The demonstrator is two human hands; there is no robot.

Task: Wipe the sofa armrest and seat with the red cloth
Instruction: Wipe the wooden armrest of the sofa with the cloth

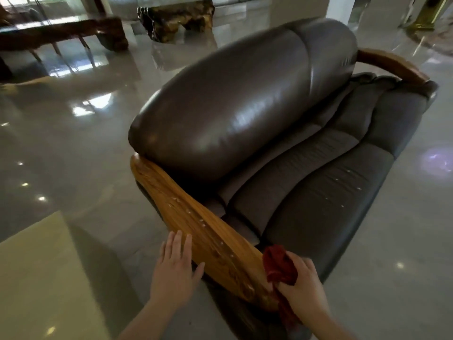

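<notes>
A dark brown leather sofa (245,106) fills the middle of the head view, its grey-brown seat (326,200) to the right. The near wooden armrest (196,222) runs diagonally toward me and carries small pale specks; a few more lie on the seat. My left hand (175,268) hovers open with fingers spread at the armrest's left edge, thumb near the wood. My right hand (302,283) grips the bunched red cloth (279,265) against the armrest's near right end, with a tail of cloth hanging below the wrist.
Glossy grey tiled floor (73,143) surrounds the sofa. A pale yellow floor panel (36,278) lies at lower left. Dark wooden benches (61,33) and a carved wooden table (176,15) stand at the back. The far wooden armrest (392,65) curves at upper right.
</notes>
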